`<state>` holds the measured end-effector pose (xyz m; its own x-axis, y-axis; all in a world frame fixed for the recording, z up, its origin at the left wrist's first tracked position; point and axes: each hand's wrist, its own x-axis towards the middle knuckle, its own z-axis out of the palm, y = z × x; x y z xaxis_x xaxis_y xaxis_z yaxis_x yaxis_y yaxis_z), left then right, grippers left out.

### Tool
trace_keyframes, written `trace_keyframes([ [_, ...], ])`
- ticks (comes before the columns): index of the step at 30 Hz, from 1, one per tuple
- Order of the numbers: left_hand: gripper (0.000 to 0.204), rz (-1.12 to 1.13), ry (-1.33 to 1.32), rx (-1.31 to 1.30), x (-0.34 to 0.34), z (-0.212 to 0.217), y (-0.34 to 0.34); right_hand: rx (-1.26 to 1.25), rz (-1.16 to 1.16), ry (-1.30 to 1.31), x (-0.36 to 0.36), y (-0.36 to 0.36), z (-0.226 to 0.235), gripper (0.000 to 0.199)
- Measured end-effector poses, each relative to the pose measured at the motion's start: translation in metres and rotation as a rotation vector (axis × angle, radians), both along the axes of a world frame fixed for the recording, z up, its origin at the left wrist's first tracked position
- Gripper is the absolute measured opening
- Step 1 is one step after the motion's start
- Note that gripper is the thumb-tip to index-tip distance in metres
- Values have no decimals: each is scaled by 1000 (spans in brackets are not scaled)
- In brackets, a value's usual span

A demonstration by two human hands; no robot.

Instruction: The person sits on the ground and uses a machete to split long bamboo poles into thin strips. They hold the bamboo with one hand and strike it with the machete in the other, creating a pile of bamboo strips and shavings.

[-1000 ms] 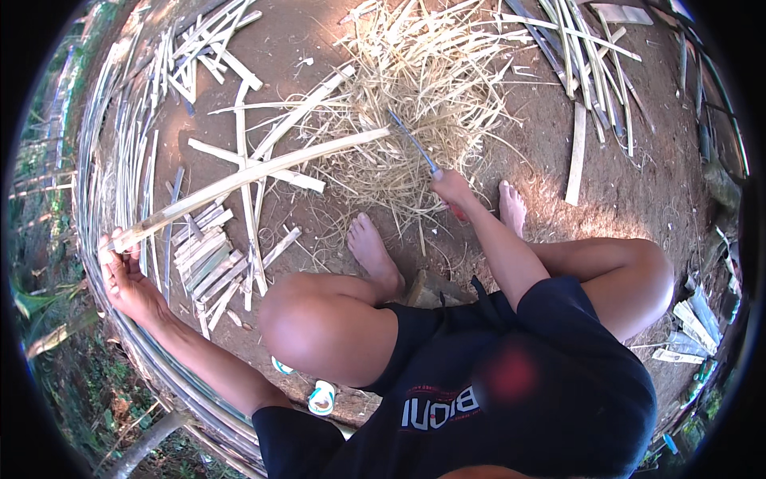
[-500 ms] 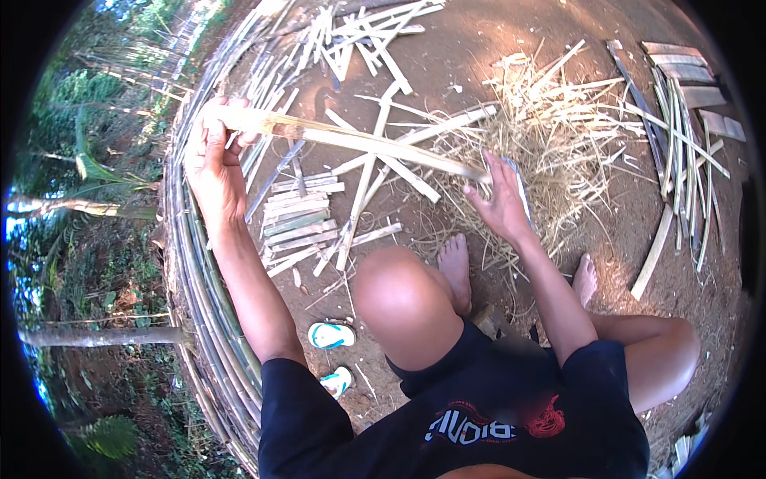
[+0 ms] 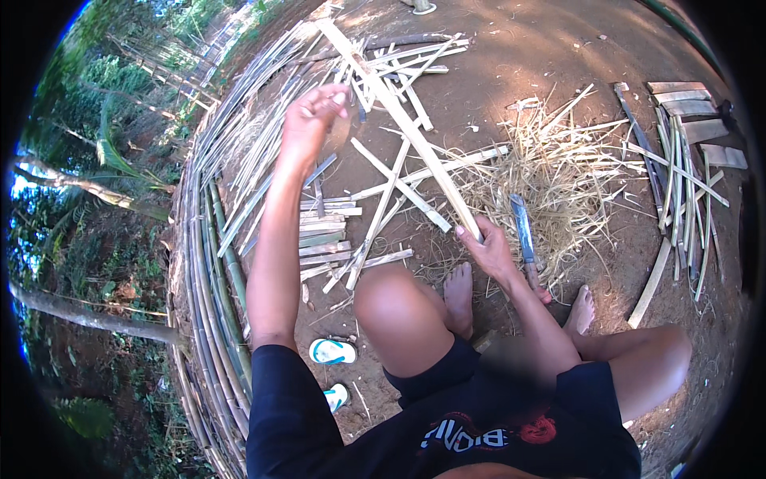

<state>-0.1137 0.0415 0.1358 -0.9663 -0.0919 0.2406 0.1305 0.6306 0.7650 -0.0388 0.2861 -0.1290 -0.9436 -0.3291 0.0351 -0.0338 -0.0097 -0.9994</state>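
A long pale bamboo strip (image 3: 423, 144) slants up and away from my right hand (image 3: 490, 254), which is closed around its near end. Left of the strip, my left hand (image 3: 311, 118) is raised with its fingers curled and apart from it. A faint brownish blur shows beside those fingers; whether they hold a thin sliver, I cannot make out. Just beyond my right wrist is a knife (image 3: 523, 227) with a broad blade and a wooden handle, lying near the edge of a heap of shavings (image 3: 566, 168).
Crossed bamboo strips (image 3: 383, 207) and short split pieces (image 3: 323, 243) lie on the dirt ahead. Long bamboo poles (image 3: 203, 303) line the left side. White and blue flip-flops (image 3: 332, 351) sit by my left knee. Thin strips (image 3: 682, 191) and flat slats (image 3: 686, 100) are at the right.
My left hand has let go of the strip's far end and moved right. My right hand, open before, now grips the near end. The strip has swung to point farther ahead.
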Motion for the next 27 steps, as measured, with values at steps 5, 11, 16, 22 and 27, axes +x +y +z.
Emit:
trace_keyframes([
  [5, 24, 84, 42, 41, -9, -54, 23, -56, 15, 17, -2, -4, -13, 38],
  [11, 30, -72, 73, -88, -18, -69, 27, -314, 277, -192, 2, 5, 13, 49],
  [16, 29, -78, -359, -487, 3, -70, 61, -435, 300, -327, -6, 15, 21, 62],
  [22, 36, -418, -450, -438, 40, -140, 83, -575, 246, -446, -20, 31, 34, 67],
  [27, 48, -595, -870, -13, 53, -149, 93, -749, 163, -474, -36, 48, 30, 66],
])
